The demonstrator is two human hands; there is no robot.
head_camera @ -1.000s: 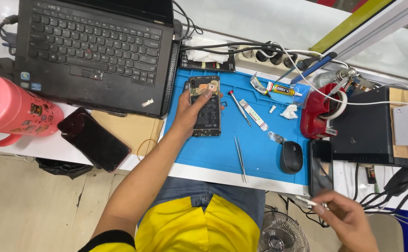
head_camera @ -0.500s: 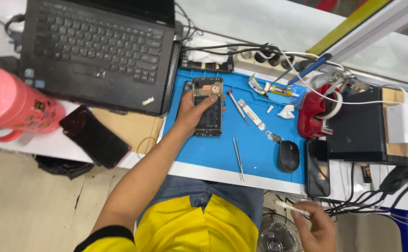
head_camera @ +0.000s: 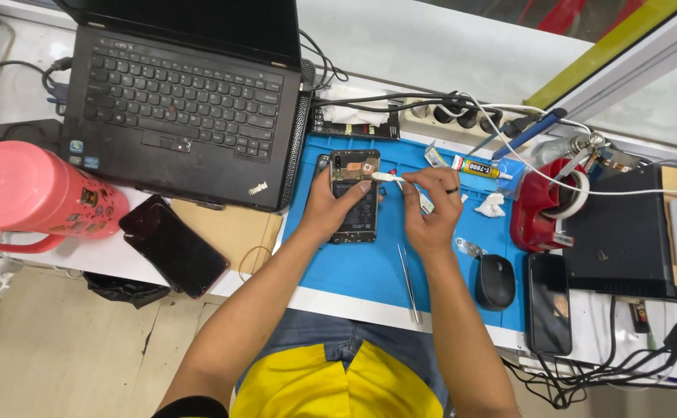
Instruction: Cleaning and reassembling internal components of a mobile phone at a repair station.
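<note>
Phone (head_camera: 354, 197), opened and face down on the blue mat (head_camera: 369, 271), lies under the left hand (head_camera: 329, 205), whose fingers press its left edge. The right hand (head_camera: 430, 205) pinches a white plug (head_camera: 385, 177) just above the phone's top right corner. Tweezers (head_camera: 409, 282) lie below that hand, a mouse (head_camera: 495, 282) to its lower right, a laptop (head_camera: 183, 116) beyond the left hand.

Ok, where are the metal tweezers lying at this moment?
In the head view, the tweezers lie on the blue mat, just below the right hand, left of the black mouse.
</note>
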